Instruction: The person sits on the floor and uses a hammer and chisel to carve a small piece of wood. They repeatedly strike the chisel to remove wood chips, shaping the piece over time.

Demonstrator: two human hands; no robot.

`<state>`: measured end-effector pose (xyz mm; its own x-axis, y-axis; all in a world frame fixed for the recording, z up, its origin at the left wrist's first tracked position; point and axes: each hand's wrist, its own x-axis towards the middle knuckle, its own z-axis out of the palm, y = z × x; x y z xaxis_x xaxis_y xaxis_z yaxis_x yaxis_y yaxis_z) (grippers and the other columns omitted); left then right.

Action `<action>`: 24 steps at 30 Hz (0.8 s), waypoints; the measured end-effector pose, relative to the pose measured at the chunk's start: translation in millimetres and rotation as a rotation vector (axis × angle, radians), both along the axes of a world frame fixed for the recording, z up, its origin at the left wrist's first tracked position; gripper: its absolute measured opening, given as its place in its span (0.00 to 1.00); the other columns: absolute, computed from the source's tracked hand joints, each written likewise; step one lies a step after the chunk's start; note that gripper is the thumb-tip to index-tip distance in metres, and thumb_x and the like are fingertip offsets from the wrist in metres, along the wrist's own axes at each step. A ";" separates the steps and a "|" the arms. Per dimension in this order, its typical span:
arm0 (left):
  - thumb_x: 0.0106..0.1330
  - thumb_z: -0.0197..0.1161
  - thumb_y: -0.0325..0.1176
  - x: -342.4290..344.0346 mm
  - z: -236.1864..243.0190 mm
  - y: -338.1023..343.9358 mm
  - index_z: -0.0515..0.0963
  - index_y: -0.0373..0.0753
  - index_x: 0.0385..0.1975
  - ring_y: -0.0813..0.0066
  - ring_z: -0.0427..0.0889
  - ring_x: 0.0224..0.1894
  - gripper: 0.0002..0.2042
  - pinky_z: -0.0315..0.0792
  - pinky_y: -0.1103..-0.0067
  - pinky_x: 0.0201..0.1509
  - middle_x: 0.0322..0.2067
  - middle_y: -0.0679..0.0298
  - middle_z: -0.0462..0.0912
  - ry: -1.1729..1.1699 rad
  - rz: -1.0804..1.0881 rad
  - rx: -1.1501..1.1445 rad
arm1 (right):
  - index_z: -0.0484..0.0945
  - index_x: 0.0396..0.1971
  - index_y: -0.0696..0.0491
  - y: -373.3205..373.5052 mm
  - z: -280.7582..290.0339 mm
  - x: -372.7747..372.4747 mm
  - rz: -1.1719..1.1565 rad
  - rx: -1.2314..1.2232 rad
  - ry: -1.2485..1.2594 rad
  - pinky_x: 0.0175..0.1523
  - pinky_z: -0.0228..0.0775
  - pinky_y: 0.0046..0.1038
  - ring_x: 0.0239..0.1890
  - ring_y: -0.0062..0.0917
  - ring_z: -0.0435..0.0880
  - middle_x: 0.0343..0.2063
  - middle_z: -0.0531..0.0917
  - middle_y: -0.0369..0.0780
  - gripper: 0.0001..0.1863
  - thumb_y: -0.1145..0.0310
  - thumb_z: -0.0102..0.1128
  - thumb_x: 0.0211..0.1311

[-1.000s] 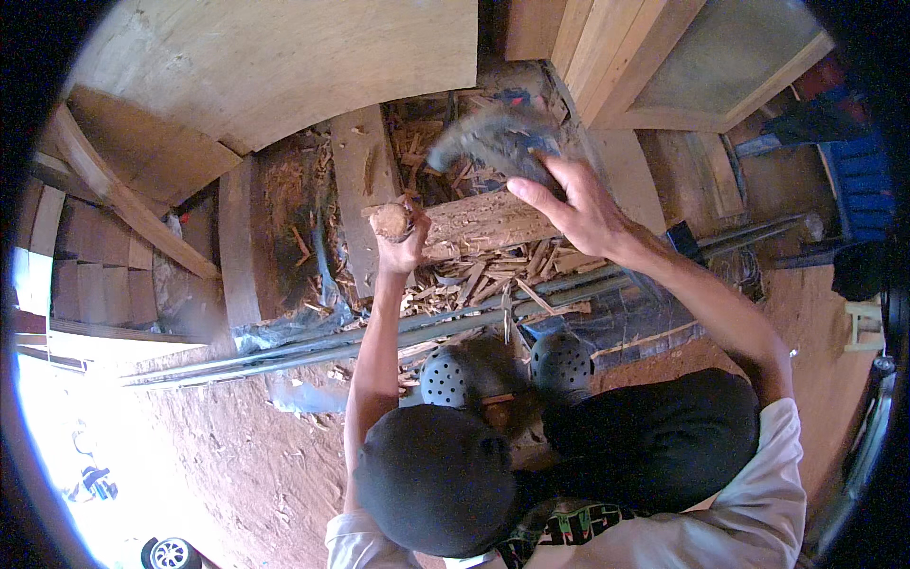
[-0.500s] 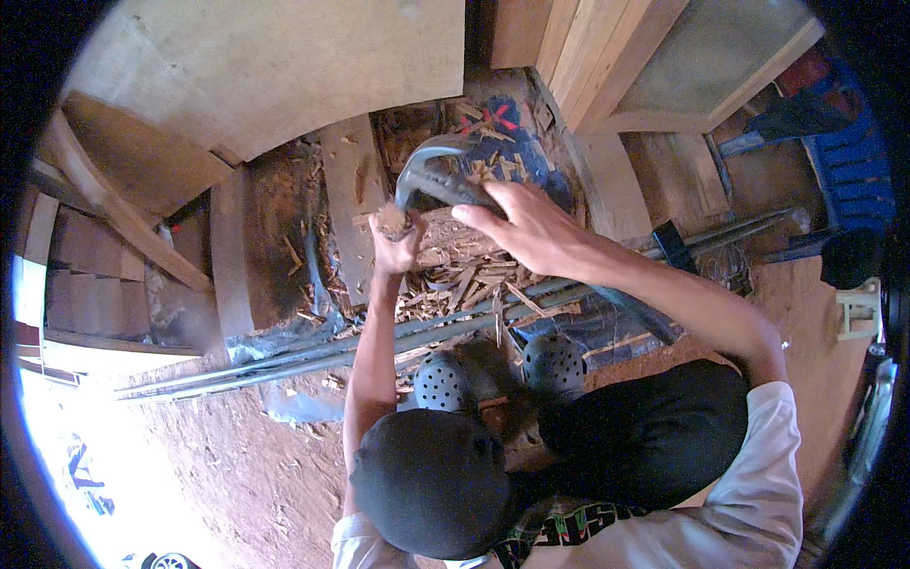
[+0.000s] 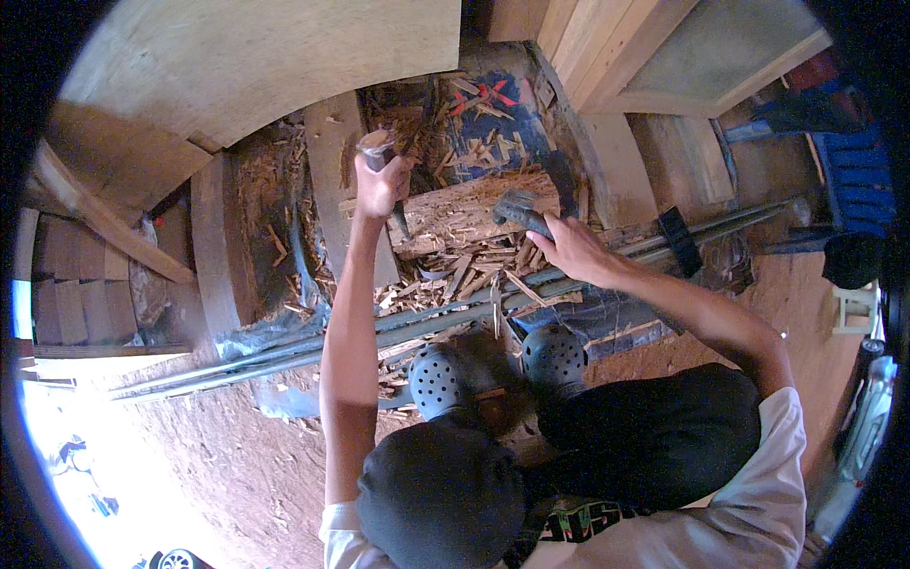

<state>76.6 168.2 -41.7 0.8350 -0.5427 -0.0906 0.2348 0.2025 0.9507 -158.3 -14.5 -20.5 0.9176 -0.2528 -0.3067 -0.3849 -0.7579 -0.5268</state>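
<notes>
My left hand (image 3: 379, 188) is closed around a chisel (image 3: 375, 140), whose pale round handle top sticks up above the fist. Its dark blade points down past the fingers toward the left part of a rough, gouged wooden beam (image 3: 445, 216); whether the tip touches the wood I cannot tell. My right hand (image 3: 574, 250) grips a dark hammer (image 3: 517, 205) near its head, held over the right part of the beam and apart from the chisel. Wood chips (image 3: 464, 273) are heaped along the beam's near side.
Long metal pipes (image 3: 427, 327) run across in front of my shoes (image 3: 436, 379). A pale board (image 3: 265, 66) leans at the back left, and framed wood panels (image 3: 616, 57) stand at the back right. At the right edge is a blue plastic chair (image 3: 853, 180).
The hammer has come away from the chisel's top, down and to the right, with my right hand. My left hand has shifted slightly up and left, still holding the chisel.
</notes>
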 end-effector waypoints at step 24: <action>0.50 0.51 0.23 -34.8 22.6 76.5 0.61 0.43 0.20 0.84 0.54 0.08 0.07 0.48 0.86 0.10 0.08 0.71 0.57 0.015 0.666 -0.346 | 0.66 0.36 0.63 -1.1 -17.8 -6.3 0.085 -0.140 -0.202 0.21 0.66 0.40 0.17 0.46 0.74 0.15 0.74 0.52 0.19 0.59 0.50 0.58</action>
<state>41.9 244.8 -19.0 0.9968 0.0771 -0.0203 -0.0295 0.5931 0.8046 -164.6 -15.6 -38.2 0.9764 -0.1996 -0.0825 -0.2146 -0.8537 -0.4745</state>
